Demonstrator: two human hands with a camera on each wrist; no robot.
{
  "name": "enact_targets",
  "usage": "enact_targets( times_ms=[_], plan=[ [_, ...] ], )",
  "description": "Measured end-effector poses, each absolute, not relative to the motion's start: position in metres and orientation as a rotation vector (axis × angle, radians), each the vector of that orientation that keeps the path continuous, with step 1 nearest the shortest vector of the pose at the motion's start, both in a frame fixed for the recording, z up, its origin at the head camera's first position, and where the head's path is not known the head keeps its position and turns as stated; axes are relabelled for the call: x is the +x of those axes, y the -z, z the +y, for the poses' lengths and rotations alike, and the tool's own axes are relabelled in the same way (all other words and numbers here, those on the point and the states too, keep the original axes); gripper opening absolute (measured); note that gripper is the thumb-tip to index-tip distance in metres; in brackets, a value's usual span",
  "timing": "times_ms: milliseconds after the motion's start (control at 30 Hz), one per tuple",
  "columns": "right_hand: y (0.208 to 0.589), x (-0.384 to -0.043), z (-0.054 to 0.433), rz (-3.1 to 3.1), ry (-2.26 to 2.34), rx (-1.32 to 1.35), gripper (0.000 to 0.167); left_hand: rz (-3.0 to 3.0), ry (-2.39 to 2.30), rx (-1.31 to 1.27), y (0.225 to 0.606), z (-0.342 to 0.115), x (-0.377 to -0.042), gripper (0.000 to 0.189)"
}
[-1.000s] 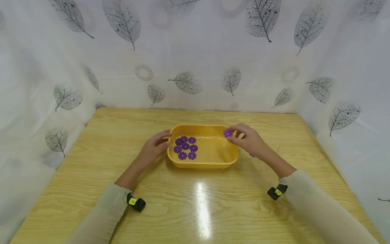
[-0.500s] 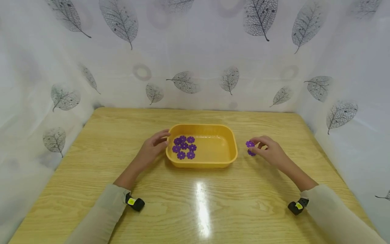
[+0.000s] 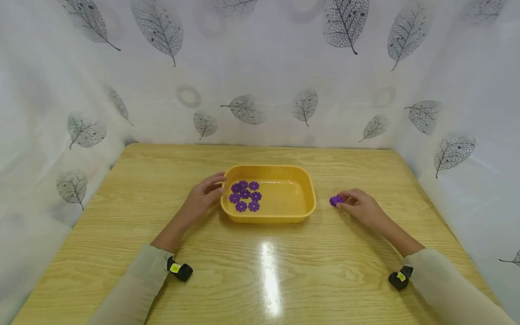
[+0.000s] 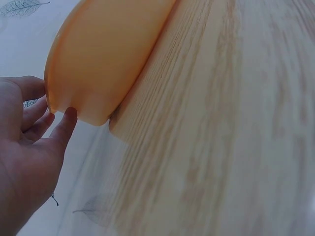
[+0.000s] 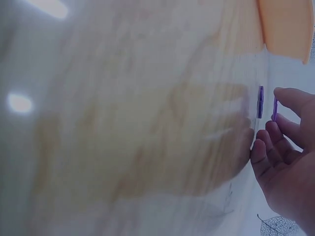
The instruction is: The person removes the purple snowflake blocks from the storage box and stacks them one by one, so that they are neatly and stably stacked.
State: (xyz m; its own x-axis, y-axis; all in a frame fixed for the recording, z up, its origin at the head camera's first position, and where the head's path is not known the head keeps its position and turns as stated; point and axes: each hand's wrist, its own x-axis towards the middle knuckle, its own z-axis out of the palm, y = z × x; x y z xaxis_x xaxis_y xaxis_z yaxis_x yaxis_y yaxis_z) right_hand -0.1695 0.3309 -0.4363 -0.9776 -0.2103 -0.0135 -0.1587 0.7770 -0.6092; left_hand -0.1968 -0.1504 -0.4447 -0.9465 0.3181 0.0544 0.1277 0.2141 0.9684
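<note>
A yellow plastic basin (image 3: 284,198) sits on the wooden table, with several purple flower-shaped discs (image 3: 245,194) gathered in its left half. My left hand (image 3: 201,198) is at the basin's left end; in the left wrist view its thumb (image 4: 69,118) rests on the outer wall and its fingertips touch the rim. To the right of the basin, my right hand (image 3: 361,206) pinches a purple flower-shaped disc (image 5: 275,109) between thumb and forefinger. Just beside it in the right wrist view is a second disc (image 5: 260,102), low at the tabletop; the two overlap in the head view.
The wooden tabletop (image 3: 227,280) reaches around the basin on all sides. A white curtain (image 3: 260,58) printed with grey leaves hangs behind the table and along both sides. A black wrist camera (image 3: 180,271) is strapped over each sleeve.
My right hand has moved from over the basin's right end rightward and down, its disc now close over the one on the table. My left hand stays at the basin.
</note>
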Motion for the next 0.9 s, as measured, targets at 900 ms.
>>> enact_targets(
  times_ms=[900],
  plan=[
    [0.4394, -0.1752, 0.3264, 2.906, 0.855, -0.342, 0.04, 2.318, -1.83, 0.423, 0.4472, -0.1517, -0.1987, 0.043]
  ],
)
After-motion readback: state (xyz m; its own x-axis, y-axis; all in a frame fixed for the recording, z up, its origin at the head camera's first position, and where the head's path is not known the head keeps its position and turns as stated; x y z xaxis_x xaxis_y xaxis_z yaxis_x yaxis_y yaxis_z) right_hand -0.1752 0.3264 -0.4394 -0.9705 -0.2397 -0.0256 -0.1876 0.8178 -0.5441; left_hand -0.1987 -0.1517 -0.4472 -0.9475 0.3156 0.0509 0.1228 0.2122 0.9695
